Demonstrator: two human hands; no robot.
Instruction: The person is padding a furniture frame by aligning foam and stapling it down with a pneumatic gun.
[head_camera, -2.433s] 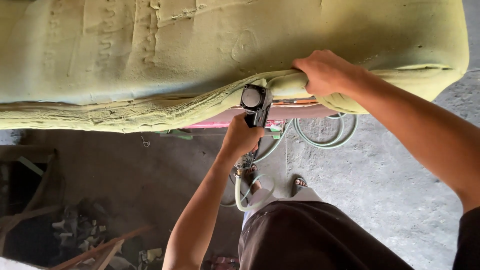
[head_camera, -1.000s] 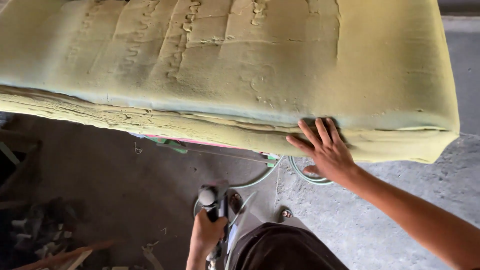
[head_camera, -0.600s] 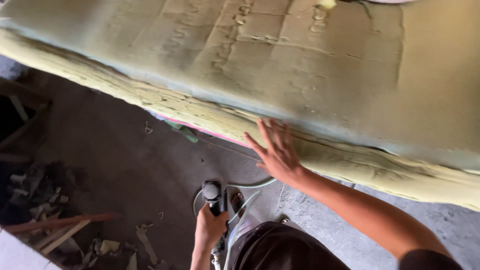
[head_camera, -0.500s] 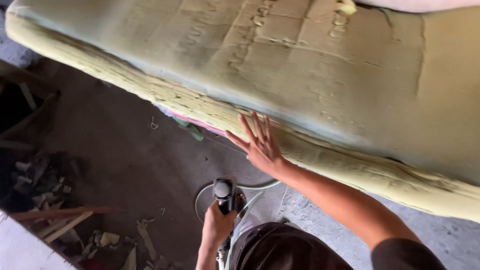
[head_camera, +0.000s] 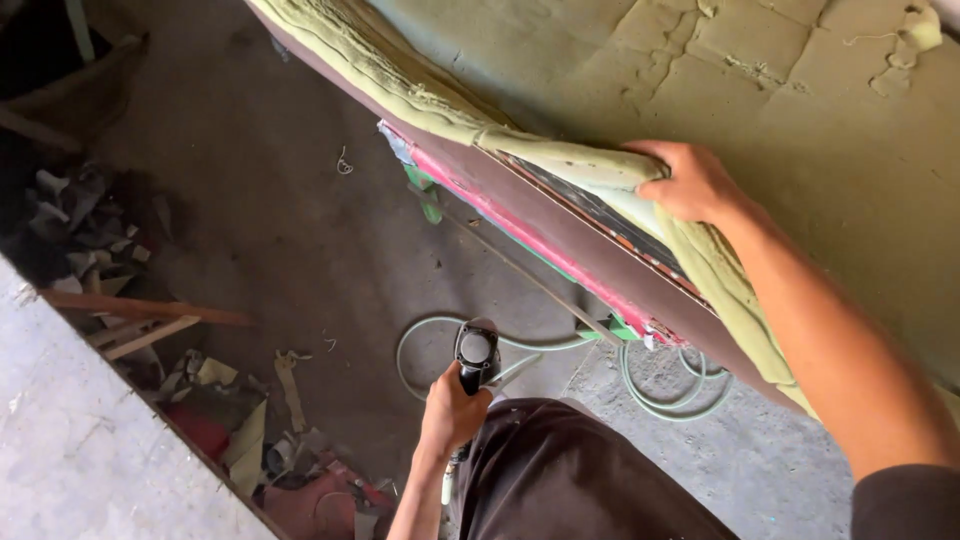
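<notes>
The right hand (head_camera: 690, 182) is closed over the folded edge of a thick yellow-green foam pad (head_camera: 800, 110), fingers curled round the lip and pulling the foam over the rim of a dark wooden board (head_camera: 560, 225) that lies under it. That board is the landmark here: it runs on a slant from the upper left down toward the lower right, with the foam covering its whole upper side and hanging a little past its edge. Along the board's underside a pink strip (head_camera: 510, 225) shows, and just below that a green frame piece (head_camera: 428, 200) pokes out. The left hand (head_camera: 452, 410) is well below the board, down near the person's dark trousers (head_camera: 580, 480), wrapped tight round the grip of a pneumatic staple gun (head_camera: 476, 352) whose round black head points up toward the board without touching it. A pale green air hose (head_camera: 660, 385) lies in loops on the concrete floor (head_camera: 300, 230) under the board's lower end, near the gun; where exactly it joins the tool is hidden by the hand. Far to the left of the board, scraps of wood and cloth offcuts (head_camera: 240, 400) are heaped on the floor beside a pale slab (head_camera: 80, 450) at the bottom left corner.
</notes>
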